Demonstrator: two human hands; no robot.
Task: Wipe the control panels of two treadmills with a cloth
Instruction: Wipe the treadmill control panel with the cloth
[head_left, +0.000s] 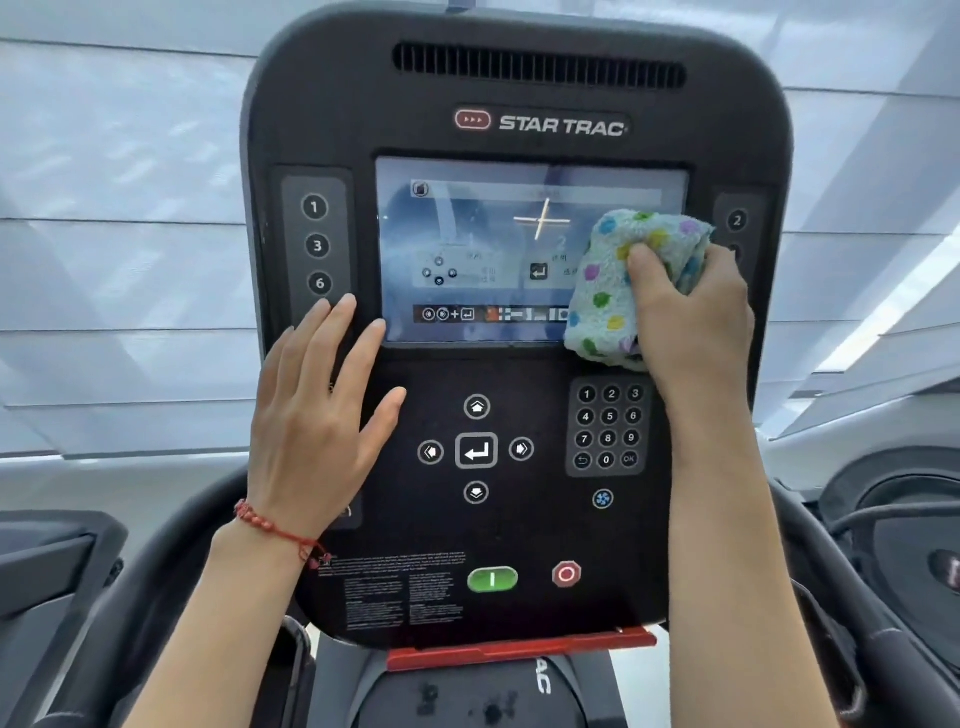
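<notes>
Two hands: right (691, 312) grips one cloth (623, 280); left (317, 415) flat, fingers spread, on panel (519, 519).

Cloth (623, 280) apparently on screen's (493, 249) right edge; keypad (608, 426) below it.

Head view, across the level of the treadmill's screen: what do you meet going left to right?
Left button column → left hand fingertips at the screen's lower-left corner → screen → dotted cloth → right hand gripping it.

Fluffy terry cloth (618, 275), glossy screen (483, 249)
</notes>
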